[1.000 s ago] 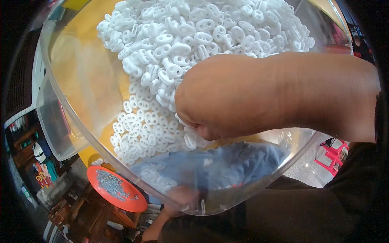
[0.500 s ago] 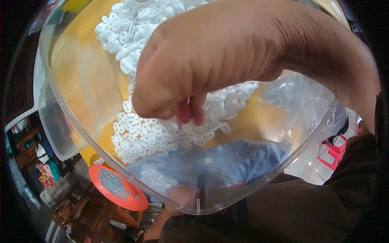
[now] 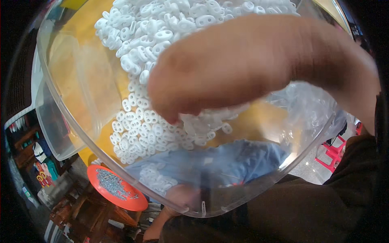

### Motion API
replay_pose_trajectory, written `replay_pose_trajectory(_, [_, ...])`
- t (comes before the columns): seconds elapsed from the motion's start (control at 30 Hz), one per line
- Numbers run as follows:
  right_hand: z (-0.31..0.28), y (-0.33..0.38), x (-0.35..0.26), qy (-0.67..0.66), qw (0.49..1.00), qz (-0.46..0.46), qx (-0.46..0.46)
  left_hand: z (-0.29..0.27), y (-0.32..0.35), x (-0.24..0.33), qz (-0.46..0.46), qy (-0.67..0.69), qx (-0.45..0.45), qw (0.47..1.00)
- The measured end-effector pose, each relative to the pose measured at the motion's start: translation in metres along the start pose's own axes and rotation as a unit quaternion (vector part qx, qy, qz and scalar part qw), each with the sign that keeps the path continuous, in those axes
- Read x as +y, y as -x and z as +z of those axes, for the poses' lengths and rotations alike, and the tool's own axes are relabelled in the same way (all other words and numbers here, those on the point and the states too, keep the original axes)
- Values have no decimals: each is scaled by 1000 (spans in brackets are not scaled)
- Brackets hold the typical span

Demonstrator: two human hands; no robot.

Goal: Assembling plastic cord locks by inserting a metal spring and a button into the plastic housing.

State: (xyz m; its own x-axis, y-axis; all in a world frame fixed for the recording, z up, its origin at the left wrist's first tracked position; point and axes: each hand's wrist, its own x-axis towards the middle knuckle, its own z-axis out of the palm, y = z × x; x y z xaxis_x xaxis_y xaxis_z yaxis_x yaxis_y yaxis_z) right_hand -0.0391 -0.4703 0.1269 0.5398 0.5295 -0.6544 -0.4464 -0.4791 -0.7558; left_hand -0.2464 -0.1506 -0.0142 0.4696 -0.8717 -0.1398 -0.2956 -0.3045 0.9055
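My right hand (image 3: 219, 69) reaches in from the right over a heap of white plastic pieces (image 3: 142, 48), small ovals with two holes each. It is blurred, with its back toward the view, and its fingers are mostly hidden beneath it. The pieces show within the rim of a large clear plastic bin (image 3: 71, 121). My left hand (image 3: 182, 196) is low down, seen partly through the bin's near wall. Its fingers do not show clearly. Just above it lie more white pieces, on or beside a crumpled blue cloth (image 3: 227, 162).
An orange-red plate (image 3: 95, 174) of small grey metal parts stands below the bin's left side. Clear plastic film (image 3: 310, 107) lies crumpled at the right. A yellow surface (image 3: 107, 75) shows through the bin. Beyond, on the right, is a pink stool (image 3: 334, 152).
My right hand has shifted slightly down and to the right, uncovering more of the upper heap, and its fingertips show less. My left hand has hardly moved.
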Motion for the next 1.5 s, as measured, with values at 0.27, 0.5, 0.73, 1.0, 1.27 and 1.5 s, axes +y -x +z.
replay_pose_trajectory(0.27, [8, -12, -1, 351, 935, 24, -34, -8, -8, 7, -31, 34, -15, 999])
replay_pose_trajectory(0.5, [13, -14, 10, 434, 901, -5, -27, -13, -6, 6, -77, -35, -191, 978])
replay_pose_trajectory(0.73, [18, -15, 20, 544, 831, -111, -30, -3, 2, -2, -23, -4, -94, 995])
replay_pose_trajectory(1.0, [17, -16, 9, 539, 833, -80, -91, -12, -21, 5, -84, -51, -270, 958])
replay_pose_trajectory(1.27, [17, 20, 26, 518, 772, -300, 213, 7, 14, -1, -66, 17, -90, 994])
replay_pose_trajectory(1.5, [13, 18, 33, 498, 804, -274, 174, -13, -11, 18, -35, 14, -9, 999])
